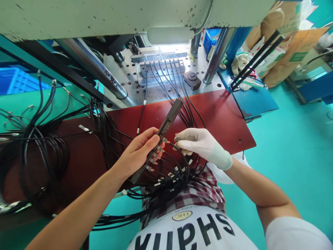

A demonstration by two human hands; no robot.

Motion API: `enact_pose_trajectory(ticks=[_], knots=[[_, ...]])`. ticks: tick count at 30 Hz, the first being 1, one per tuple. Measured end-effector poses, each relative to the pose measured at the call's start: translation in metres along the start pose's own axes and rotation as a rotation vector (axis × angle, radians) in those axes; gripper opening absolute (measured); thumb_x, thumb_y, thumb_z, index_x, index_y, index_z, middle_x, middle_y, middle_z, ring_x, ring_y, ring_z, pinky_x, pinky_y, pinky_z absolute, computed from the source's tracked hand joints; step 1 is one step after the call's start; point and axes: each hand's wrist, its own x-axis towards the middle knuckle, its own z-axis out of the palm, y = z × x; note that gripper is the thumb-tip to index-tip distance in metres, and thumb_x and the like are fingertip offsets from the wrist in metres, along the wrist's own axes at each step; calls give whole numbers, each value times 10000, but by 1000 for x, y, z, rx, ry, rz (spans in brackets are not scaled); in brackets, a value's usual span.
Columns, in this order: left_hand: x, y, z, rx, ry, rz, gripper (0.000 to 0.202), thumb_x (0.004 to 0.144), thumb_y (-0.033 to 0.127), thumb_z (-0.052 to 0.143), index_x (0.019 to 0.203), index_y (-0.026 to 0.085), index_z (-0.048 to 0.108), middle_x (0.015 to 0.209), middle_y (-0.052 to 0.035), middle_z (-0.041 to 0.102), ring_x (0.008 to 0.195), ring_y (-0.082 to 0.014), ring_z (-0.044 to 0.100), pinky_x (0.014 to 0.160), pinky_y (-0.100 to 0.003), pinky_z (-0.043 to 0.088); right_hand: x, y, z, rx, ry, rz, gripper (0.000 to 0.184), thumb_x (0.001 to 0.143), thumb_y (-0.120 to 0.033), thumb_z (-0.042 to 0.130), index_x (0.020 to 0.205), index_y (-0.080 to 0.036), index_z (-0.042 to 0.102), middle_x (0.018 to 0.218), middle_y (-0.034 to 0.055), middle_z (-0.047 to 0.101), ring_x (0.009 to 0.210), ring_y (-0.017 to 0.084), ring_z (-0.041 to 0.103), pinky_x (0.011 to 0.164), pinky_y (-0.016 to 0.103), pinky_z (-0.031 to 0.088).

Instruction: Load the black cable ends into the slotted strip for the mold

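My bare left hand (144, 148) is wrapped round a long dark metal bar (170, 118), held tilted above the red board. Several small cable connectors (154, 161) with red and green parts sit along the bar's right side, and black cables run from them. Just right of the bar, my right hand (199, 143), in a white glove, pinches another small connector (177, 138) between thumb and forefinger. That connector is apart from the bar. A bundle of black cables (182, 173) with pale tags hangs below both hands, over my lap.
Ahead stands a press with steel columns (213, 55); a metal mold block (162, 73) on its plate has several cables coming out. Coiled black cables (33, 139) lie at left on the red board (221, 114). Gloves (239, 63) and black rods (256, 59) are at right.
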Motion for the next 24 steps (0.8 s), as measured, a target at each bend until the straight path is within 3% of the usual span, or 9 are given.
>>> enact_pose_trajectory(ticks=[4,11,15,21,24], knots=[[2,-1,0,-9,-48,11,343,907,533,582,982,205,516,823,-1,577,586,-82,562,460,-157,412,2,-4,3,-83,32,-36,375,817,-446,742,1017,-130,714,810,24,652,620,61,560,564,160,456],[2,3,0,15,-102,24,327,938,510,545,1004,191,508,817,3,571,603,-77,561,496,-152,417,10,-19,11,-253,60,-122,327,875,-416,655,792,-101,679,700,20,643,616,63,503,505,167,343],[1,3,-3,36,-134,14,326,949,515,522,1014,197,493,811,12,546,603,-72,526,526,-167,427,10,-22,12,-262,34,-111,278,877,-358,645,771,-101,664,697,7,639,625,62,522,530,171,355],[0,3,-3,409,-82,217,295,981,473,478,1027,187,533,787,18,491,676,-88,471,593,-189,391,15,-18,12,-351,43,-125,232,885,-313,616,779,-109,649,726,11,646,693,97,576,630,197,431],[2,1,-2,391,-74,223,298,983,472,473,1026,183,534,789,17,505,668,-90,461,589,-192,382,18,-19,10,-429,20,-139,281,918,-358,591,789,-115,646,738,3,645,700,93,575,635,200,426]])
